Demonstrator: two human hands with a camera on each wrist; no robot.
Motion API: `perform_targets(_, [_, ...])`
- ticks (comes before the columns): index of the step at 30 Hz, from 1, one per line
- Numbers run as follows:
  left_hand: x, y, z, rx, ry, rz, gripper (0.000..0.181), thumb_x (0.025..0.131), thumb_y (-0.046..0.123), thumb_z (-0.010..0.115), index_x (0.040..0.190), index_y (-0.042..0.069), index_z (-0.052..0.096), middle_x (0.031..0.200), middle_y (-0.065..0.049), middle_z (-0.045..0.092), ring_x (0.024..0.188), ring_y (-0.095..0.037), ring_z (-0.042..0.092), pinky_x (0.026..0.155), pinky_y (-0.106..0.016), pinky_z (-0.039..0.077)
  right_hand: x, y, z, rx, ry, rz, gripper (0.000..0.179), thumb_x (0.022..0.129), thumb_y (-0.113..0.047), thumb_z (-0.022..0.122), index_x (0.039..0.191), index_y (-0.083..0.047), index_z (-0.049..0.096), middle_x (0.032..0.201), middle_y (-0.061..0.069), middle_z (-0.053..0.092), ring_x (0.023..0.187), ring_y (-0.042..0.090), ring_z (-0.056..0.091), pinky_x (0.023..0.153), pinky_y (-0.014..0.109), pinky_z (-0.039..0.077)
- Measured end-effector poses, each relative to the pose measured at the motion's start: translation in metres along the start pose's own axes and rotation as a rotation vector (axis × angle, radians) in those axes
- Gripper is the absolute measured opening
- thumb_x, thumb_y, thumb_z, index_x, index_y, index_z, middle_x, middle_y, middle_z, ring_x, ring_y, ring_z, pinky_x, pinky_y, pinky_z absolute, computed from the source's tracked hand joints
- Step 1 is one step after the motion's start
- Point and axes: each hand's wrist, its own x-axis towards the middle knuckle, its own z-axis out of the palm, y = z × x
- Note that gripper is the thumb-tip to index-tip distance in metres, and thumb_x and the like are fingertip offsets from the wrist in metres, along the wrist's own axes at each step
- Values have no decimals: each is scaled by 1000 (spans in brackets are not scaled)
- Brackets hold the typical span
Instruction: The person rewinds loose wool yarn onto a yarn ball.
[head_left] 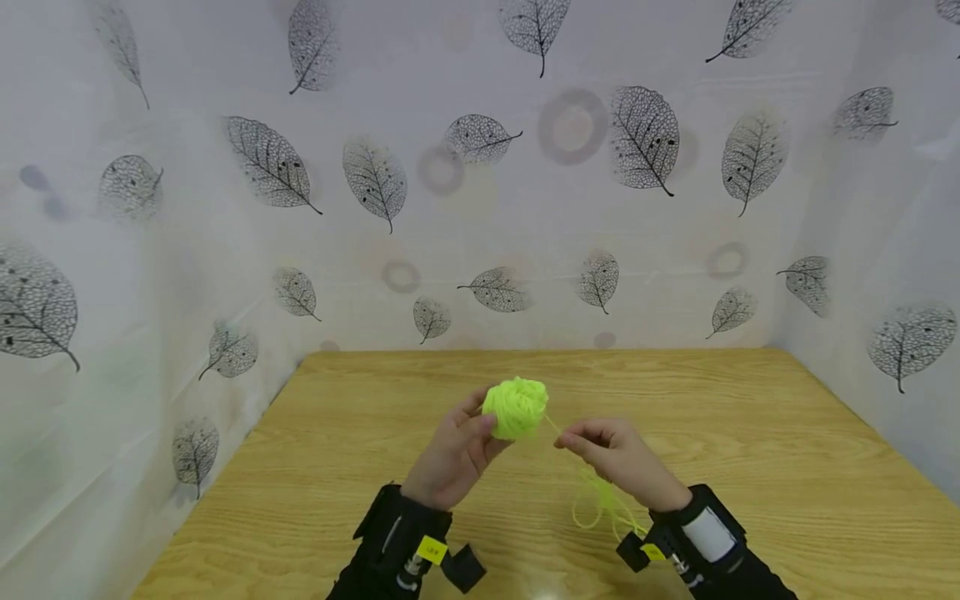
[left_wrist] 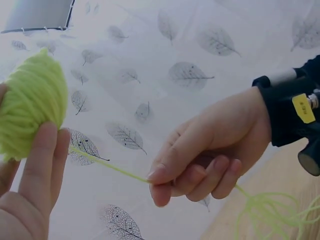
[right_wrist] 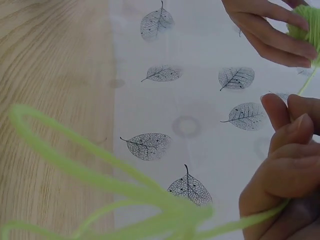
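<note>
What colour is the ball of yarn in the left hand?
The ball of yarn is bright neon yellow-green; it shows best in the head view.

A: Any text to log?

B: Nothing readable. Small yellow tag [head_left: 432, 550] on the left wristband [head_left: 397, 533] has dark marks, too small to make out in the head view.

A: Right side?

B: Same kind of yellow tag [left_wrist: 304, 108] on the right wristband [left_wrist: 287, 110]; the left wrist view shows a few dark characters, blurred, can't read them. White patch [head_left: 708, 534] on that band looks blank.

A: Wall covering?

B: Leaf prints only, no lettering.
</note>
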Motion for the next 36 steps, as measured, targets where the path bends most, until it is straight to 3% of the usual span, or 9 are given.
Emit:
perform_targets(4, [1, 0, 1, 39, 126, 33, 34, 94, 3, 49, 127, 5, 41, 119, -8, 52, 105, -16, 57, 91, -24, 45, 1, 0, 9, -69, -41, -38, 22, 95, -16, 51, 96, -2, 68, 86, 4, 66, 58, 4, 42, 56, 23, 43])
perform_targets(11, [6, -2, 5, 165, 376, 101, 38, 90, -2, 52, 125, 0, 39, 116, -10, 49, 100, -16, 58, 88, -24, 47, -2, -9, 19, -128, -113, -133, 18, 93, -18, 54, 89, -9, 69, 61, -10, 46, 49, 0, 35, 44, 17, 33])
perform_targets(18, [10, -6, 3, 382, 524, 126, 45, 87, 3, 60, 127, -3, 39, 124, -17, 45, 106, -22, 53, 93, -34, 45, -7, -22, 21, -206, -132, -200, 18, 92, -23, 56, 82, -15, 68, 60, -13, 45, 50, -2, 36, 45, 16, 34])
perform_targets(24, [11, -10, 1, 542, 543, 146, 47, 83, 6, 66, 124, -2, 44, 124, -17, 45, 107, -27, 53, 88, -34, 47, -14, -36, 18, -245, -119, -279, 14, 92, -21, 57, 81, -19, 65, 61, -14, 43, 51, -4, 34, 45, 15, 34])
perform_targets(29, [11, -16, -5, 741, 508, 107, 45, 83, 11, 68, 122, 0, 48, 123, -16, 47, 107, -27, 53, 87, -38, 49, -19, -46, 12, -262, -64, -340, 12, 90, -14, 59, 81, -20, 64, 63, -12, 46, 51, -5, 33, 44, 15, 34])
perform_targets(32, [9, -18, -6, 853, 453, 64, 46, 83, 15, 68, 123, 2, 50, 123, -16, 50, 107, -28, 53, 87, -41, 49, -21, -50, 7, -238, -38, -355, 13, 89, -9, 60, 82, -18, 65, 62, -10, 48, 50, -4, 33, 41, 16, 34])
perform_targets(36, [7, -20, -6, 915, 341, -22, 48, 83, 16, 68, 125, 2, 50, 123, -17, 51, 106, -30, 53, 84, -41, 51, -23, -55, 1, -203, 5, -378, 15, 86, 0, 60, 84, -14, 66, 62, -6, 51, 48, -1, 33, 37, 18, 34])
